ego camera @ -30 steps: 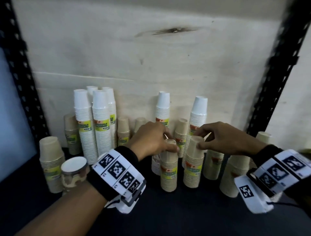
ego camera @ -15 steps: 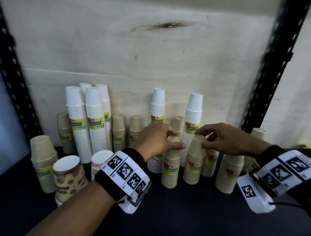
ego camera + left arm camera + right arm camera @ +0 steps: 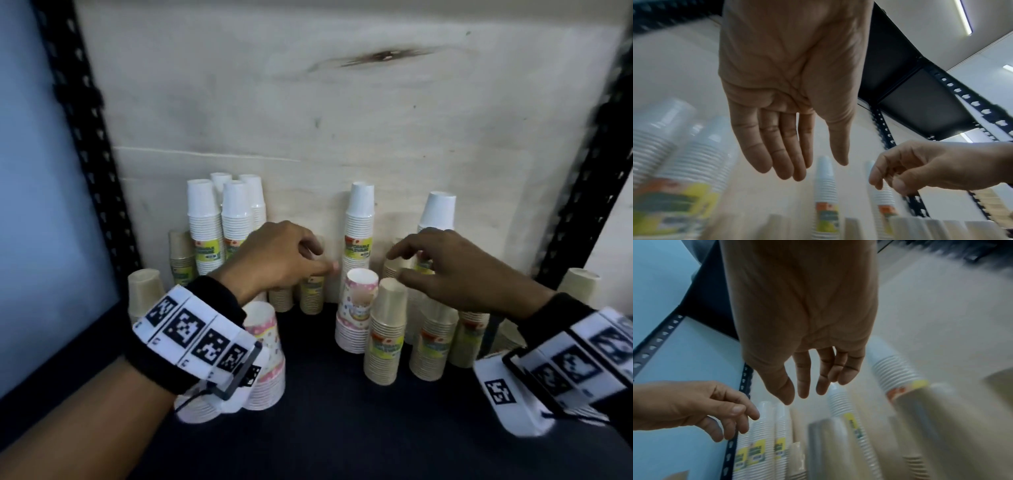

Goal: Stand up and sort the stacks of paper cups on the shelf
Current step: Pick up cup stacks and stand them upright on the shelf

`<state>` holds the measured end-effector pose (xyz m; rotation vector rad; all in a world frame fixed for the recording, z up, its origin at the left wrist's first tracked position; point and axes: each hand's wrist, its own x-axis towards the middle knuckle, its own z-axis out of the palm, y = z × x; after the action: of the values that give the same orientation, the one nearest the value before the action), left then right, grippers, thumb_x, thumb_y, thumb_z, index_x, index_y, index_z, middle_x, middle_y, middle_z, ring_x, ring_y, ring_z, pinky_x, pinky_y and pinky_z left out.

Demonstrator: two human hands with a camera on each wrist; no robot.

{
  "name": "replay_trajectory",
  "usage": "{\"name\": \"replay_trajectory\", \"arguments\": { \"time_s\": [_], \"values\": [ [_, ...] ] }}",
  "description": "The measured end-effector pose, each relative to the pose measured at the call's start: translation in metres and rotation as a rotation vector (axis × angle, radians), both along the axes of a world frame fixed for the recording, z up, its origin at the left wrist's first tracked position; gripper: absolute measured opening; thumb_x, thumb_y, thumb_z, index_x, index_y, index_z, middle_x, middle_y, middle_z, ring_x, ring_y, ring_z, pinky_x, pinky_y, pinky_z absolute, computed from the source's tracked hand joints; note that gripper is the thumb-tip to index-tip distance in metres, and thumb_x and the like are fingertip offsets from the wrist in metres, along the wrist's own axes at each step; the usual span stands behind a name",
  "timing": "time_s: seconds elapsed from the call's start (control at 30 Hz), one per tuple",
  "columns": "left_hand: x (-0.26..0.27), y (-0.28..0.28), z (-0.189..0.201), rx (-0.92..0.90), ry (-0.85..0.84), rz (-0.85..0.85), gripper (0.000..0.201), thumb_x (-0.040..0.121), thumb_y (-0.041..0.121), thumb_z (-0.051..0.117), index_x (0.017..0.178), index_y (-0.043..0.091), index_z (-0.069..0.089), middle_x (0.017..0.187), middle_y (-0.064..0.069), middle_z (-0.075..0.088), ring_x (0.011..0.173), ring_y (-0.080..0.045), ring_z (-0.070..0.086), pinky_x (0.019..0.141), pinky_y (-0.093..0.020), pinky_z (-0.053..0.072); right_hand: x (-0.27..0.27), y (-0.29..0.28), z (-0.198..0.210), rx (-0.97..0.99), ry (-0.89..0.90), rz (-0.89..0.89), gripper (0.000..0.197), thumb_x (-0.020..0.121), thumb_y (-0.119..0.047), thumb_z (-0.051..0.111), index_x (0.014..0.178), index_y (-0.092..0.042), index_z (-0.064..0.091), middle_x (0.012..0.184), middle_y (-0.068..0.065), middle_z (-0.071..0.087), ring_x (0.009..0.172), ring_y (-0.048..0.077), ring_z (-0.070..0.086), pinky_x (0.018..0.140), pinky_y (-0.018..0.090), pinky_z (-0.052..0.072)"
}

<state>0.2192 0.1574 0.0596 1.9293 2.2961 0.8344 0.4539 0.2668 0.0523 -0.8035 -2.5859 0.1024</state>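
Both forearms reaching forward over the dark shelf (image 3: 342, 428), palms down, black cuffs with checker-marked white bands at the wrists. Left hand (image 3: 274, 260) hovering above the rear row, fingers (image 3: 777, 155) loosely extended and close together in the wrist view, thumb apart, holding nothing. Right hand (image 3: 455, 267) hovering over the kraft stacks, fingers (image 3: 803, 379) relaxed and slightly spread, thumb pointing left, holding nothing; contact with any cup impossible to tell.

Paper cups nested upside down in tapered, ribbed columns, all upright. Tall white stacks (image 3: 219, 226) with yellow-green labels clustered against the pale plywood back panel (image 3: 342, 102) at left; two more white stacks (image 3: 359, 219) further right. Short kraft stacks (image 3: 387, 329) in front at centre-right, standing close together. Pastel dotted stack (image 3: 356, 308) just left of them, between the hands. Another dotted stack (image 3: 267, 349) beside the left wrist, partly hidden. Black perforated uprights (image 3: 85, 137) framing both sides.
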Motion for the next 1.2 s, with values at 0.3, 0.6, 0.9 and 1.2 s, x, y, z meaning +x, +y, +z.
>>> {"name": "replay_trajectory", "arguments": {
  "time_s": [0.3,0.6,0.9,1.2],
  "values": [
    [-0.102,-0.058,0.020,0.018,-0.009,0.275,0.039,0.067,0.062,0.074,0.090,0.030,0.074,0.079,0.020,0.069,0.085,-0.003,0.066,0.082,-0.026,0.052,-0.111,-0.003,0.005,-0.015,-0.082,0.082,0.040,0.088,-0.039,0.064,0.124,-0.024,0.060,0.119,0.003,0.060,0.110,0.019,0.056,0.095,0.033,0.044],
    [-0.157,-0.089,-0.001,-0.021,0.009,0.361,0.034,0.070,0.055,0.077,0.094,0.030,0.073,0.084,0.015,0.069,0.084,-0.002,0.065,0.072,-0.020,0.045,-0.197,0.023,-0.007,-0.041,-0.212,-0.003,0.057,0.088,-0.044,0.061,0.140,-0.026,0.044,0.136,0.004,0.056,0.127,0.029,0.045,0.104,0.040,0.039],
    [-0.169,-0.102,-0.022,-0.150,-0.011,0.340,0.049,0.071,0.049,0.079,0.116,0.033,0.068,0.119,0.007,0.068,0.107,-0.007,0.061,0.093,-0.022,0.046,-0.229,0.040,-0.023,0.001,-0.350,-0.066,0.060,0.092,-0.043,0.054,0.147,-0.028,0.035,0.140,0.002,0.052,0.130,0.032,0.031,0.100,0.043,0.035],
    [-0.170,-0.124,-0.011,-0.123,0.037,0.371,0.047,0.071,0.055,0.077,0.113,0.035,0.069,0.112,0.009,0.069,0.090,-0.005,0.058,0.078,-0.022,0.044,-0.224,0.031,-0.020,-0.076,-0.098,-0.063,0.018,0.087,-0.032,0.063,0.103,-0.023,0.062,0.114,0.003,0.065,0.106,0.024,0.055,0.075,0.027,0.038]
  ]
}}
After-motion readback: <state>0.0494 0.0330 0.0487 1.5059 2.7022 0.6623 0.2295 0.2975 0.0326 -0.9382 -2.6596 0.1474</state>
